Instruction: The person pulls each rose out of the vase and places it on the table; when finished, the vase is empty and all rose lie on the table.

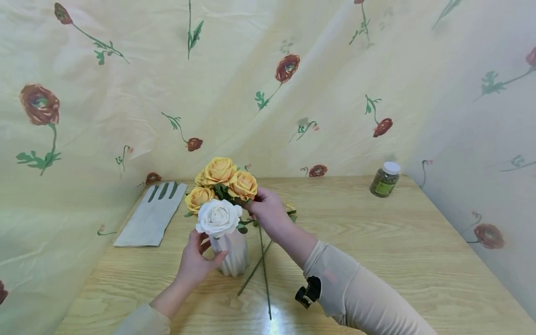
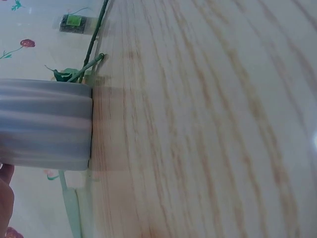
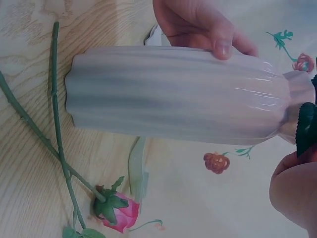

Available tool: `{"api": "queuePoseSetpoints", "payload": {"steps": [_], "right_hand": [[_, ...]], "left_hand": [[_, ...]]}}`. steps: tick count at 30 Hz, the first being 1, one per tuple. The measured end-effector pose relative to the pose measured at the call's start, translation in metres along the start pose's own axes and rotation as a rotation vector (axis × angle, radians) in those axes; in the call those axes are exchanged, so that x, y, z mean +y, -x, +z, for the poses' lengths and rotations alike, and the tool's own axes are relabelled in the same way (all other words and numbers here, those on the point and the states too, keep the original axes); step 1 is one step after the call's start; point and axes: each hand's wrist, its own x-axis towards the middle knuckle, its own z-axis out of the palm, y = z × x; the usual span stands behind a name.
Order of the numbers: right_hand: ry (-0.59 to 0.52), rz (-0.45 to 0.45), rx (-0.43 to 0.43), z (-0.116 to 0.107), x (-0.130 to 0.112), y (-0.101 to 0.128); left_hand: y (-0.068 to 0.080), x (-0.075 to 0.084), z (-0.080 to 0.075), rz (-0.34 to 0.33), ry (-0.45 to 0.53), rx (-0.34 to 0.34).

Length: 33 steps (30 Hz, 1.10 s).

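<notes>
A pale, ribbed vase [image 1: 232, 256] stands upright on the table, holding several yellow roses [image 1: 220, 170] and a white rose [image 1: 219, 217]. My left hand [image 1: 198, 260] grips the vase's side, thumb in front; the right wrist view shows the thumb and fingers of this left hand [image 3: 203, 29] against the vase [image 3: 173, 94]. At the vase's neck, my right hand [image 1: 270, 211] pinches the rightmost yellow rose [image 1: 243, 186] just under its bloom; its fingertips are partly hidden. Beside the vase, two loose green stems [image 1: 264, 274] cross; one carries a pink rose [image 3: 121, 213].
A flat, pale glove-like item [image 1: 150, 216] with dark green stripes lies at the table's left. Toward the back right stands a jar [image 1: 384, 180] with a white lid and green label. Flower-printed sheeting [image 1: 234, 93] rises behind the wooden table [image 1: 377, 260].
</notes>
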Motion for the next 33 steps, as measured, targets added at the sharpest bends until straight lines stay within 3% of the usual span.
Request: {"api": "queuePoseSetpoints", "payload": {"steps": [10, 17, 25, 33], "right_hand": [[-0.081, -0.073, 0.000, -0.001, -0.006, 0.003], [-0.012, -0.099, -0.009, -0.001, -0.010, 0.003], [0.031, -0.117, -0.096, -0.001, -0.011, 0.005], [-0.036, -0.126, -0.132, -0.003, -0.015, 0.003]], "left_hand": [[0.001, 0.002, 0.001, -0.036, 0.018, -0.013], [0.001, 0.004, 0.000, -0.021, 0.017, -0.001], [-0.001, 0.009, -0.001, -0.033, 0.012, 0.000], [0.000, 0.017, -0.001, -0.020, 0.015, 0.003]]}}
